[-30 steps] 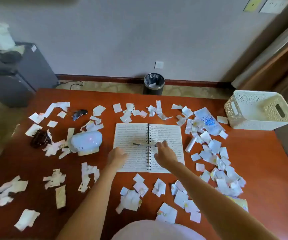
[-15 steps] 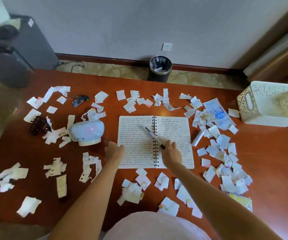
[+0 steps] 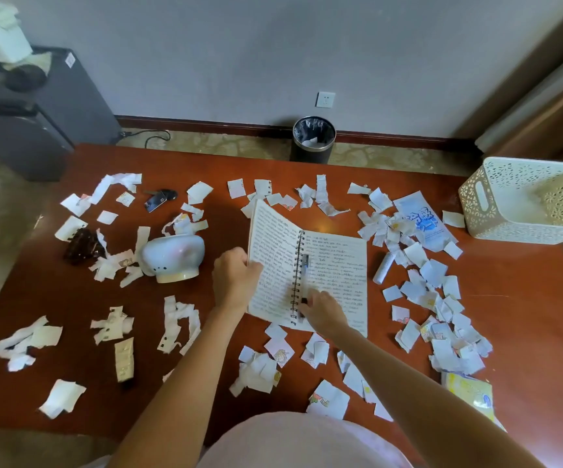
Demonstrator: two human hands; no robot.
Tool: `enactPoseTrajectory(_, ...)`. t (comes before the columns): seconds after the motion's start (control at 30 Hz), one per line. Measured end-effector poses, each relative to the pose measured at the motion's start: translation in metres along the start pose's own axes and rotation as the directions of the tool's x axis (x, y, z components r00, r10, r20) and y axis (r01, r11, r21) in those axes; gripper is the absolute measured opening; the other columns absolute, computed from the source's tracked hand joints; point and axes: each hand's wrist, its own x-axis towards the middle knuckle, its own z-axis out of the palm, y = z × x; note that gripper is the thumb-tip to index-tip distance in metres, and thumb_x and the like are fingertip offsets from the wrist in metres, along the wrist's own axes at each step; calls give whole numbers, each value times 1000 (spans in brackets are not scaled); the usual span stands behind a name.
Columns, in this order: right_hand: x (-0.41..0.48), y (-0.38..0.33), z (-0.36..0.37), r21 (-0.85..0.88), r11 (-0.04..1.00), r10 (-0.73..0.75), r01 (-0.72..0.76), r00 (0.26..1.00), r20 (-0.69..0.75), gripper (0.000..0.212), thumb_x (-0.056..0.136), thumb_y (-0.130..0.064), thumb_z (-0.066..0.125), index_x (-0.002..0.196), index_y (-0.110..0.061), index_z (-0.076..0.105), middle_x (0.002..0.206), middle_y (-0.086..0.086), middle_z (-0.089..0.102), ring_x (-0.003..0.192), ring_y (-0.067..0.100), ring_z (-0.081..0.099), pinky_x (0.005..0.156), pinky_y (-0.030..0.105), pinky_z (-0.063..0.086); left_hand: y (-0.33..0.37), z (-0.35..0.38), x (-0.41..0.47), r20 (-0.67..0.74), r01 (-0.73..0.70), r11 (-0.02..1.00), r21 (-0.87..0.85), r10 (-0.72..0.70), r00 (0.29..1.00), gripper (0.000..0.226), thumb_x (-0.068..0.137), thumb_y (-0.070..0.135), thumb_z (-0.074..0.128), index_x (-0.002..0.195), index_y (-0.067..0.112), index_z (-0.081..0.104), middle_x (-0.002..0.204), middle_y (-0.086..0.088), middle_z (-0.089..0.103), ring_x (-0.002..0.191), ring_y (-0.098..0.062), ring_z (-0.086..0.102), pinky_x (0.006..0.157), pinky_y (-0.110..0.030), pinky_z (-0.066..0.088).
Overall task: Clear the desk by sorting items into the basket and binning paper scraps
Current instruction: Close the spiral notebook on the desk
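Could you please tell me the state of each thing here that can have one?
Notebook, half open, left side lifted off the desk.
Pen, lying along the notebook's spiral.
Left hand, gripping the lifted side.
Right hand, at the pen's near end, hold unclear.
Basket, upright on the desk.
Bin, lined, a scrap inside.

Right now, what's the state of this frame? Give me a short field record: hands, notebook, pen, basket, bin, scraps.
left hand: grips the raised left half of the spiral-bound handwritten notebook
right hand: fingers on lower end of the dark pen lying along the spiral; grip unclear
white perforated plastic basket: far right corner of red-brown wooden desk, nothing seen inside
black round bin: on floor beyond desk, paper inside
torn white paper scraps: scattered across desk
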Motion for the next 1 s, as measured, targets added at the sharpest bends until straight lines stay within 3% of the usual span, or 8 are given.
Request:
enactPoseTrajectory(0.03, -3, -2, 0, 13, 1000, -6, 6, 1000, 19, 12, 92, -24, 49, 84, -16, 52, 82, 4, 58, 61, 12, 45, 59, 27, 41, 7, -1, -2, -17, -43, 998, 39, 43, 999, 30, 86, 7, 58, 61, 6, 41, 77, -11, 62, 51, -6, 45, 35, -8, 35)
enactPoseTrajectory(0.1, -5, -2, 0, 56, 998, -21, 19, 999, 35, 10, 91, -23, 51, 89, -14, 53, 78, 2, 55, 64, 11, 44, 62, 26, 38, 18, 1, -6, -11, -104, 987, 124, 106, 994, 18, 87, 8, 57, 72, 3, 49, 93, -15, 66, 70, -17, 59, 39, -12, 34)
enactPoseTrajectory(0.17, -7, 3, -5, 117, 993, -17, 17, 1000, 4, 18, 92, -21, 51, 102, -6, 57, 90, 9, 60, 77, 15, 51, 68, 25, 41, 30, 6, -12, 27, -168, 970, 174, 166, 986, 11, 89, 11, 56, 83, 2, 54, 103, -12, 65, 87, -21, 64, 48, -11, 35)
enactPoseTrajectory(0.27, -8, 20, -20, 236, 971, 61, -38, 994, -91, 20, 96, -19, 47, 107, -6, 57, 103, 9, 63, 79, 15, 56, 61, 18, 44, 53, 22, -22, 136, -266, 956, 127, 249, 959, 14, 88, 18, 59, 85, 8, 51, 100, -7, 66, 86, -22, 65, 53, -17, 41)
enactPoseTrajectory(0.37, -6, 45, -37, 318, 946, 136, -63, 968, -212, 23, 99, -20, 41, 107, -7, 58, 110, 7, 63, 74, 9, 53, 57, 11, 43, 72, 48, -28, 270, -337, 930, 147, 290, 918, 24, 88, 28, 61, 99, 9, 52, 101, -7, 66, 84, -20, 63, 58, -21, 46)
enactPoseTrajectory(0.53, -4, 80, -61, 324, 942, 169, -84, 955, -243, 31, 98, -9, 39, 121, -5, 59, 128, 9, 59, 110, 25, 61, 87, 24, 50, 94, 107, -31, 372, -354, 843, 406, 201, 906, 64, 91, 39, 53, 142, 8, 31, 126, -11, 58, 112, -27, 60, 79, -31, 53)
enactPoseTrajectory(0.8, -1, 99, -55, 347, 925, 239, -157, 948, -208, 34, 99, -7, 35, 125, -11, 57, 132, 9, 56, 117, 24, 56, 100, 28, 45, 93, 165, -19, 452, -360, 760, 541, 98, 887, 43, 93, 7, 48, 135, 4, 38, 126, -19, 56, 115, -35, 58, 88, -42, 52)
enactPoseTrajectory(1.0, 3, 94, -53, 330, 930, 234, -160, 952, -198, 32, 98, -5, 37, 123, -9, 57, 130, 10, 57, 117, 24, 56, 99, 28, 45, 74, 168, -10, 402, -243, 883, 402, 68, 913, 27, 92, 5, 46, 119, 3, 49, 112, -18, 63, 102, -34, 63, 81, -41, 56)
